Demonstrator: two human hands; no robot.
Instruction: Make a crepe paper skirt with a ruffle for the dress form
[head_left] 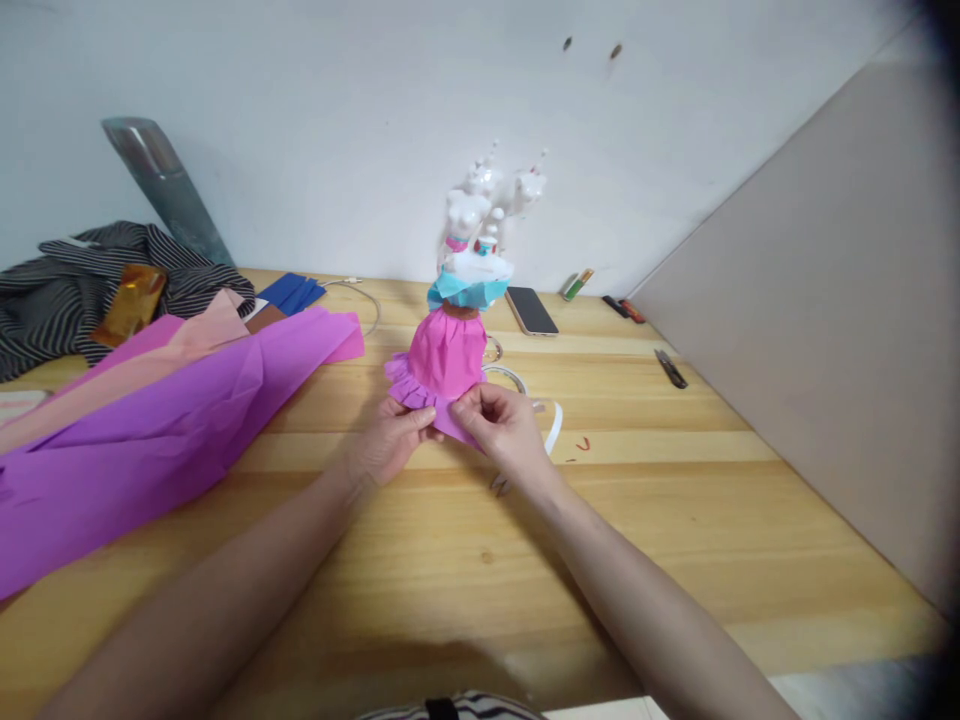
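Note:
A figure in a pink crepe-paper skirt point(448, 352) stands upright on the wooden table, with a light-blue paper layer point(459, 291) above the skirt and white figurine parts point(468, 212) on top. Along the skirt's lower edge runs a purple paper strip point(411, 388), ruffled at the left and flatter at the front. My left hand point(390, 440) pinches this strip at the front left, thumb on top. My right hand point(504, 425) has thumb and forefinger closed on the flatter part of the strip at the right. The fingertips beneath the paper are partly hidden.
Purple and peach paper sheets point(187, 420) spread over the left side, near a striped cloth point(45, 290). Behind lie a phone point(532, 311) and a glue stick point(579, 285). A tape roll point(510, 376) sits behind my right hand; a small cutter point(670, 369) lies farther right.

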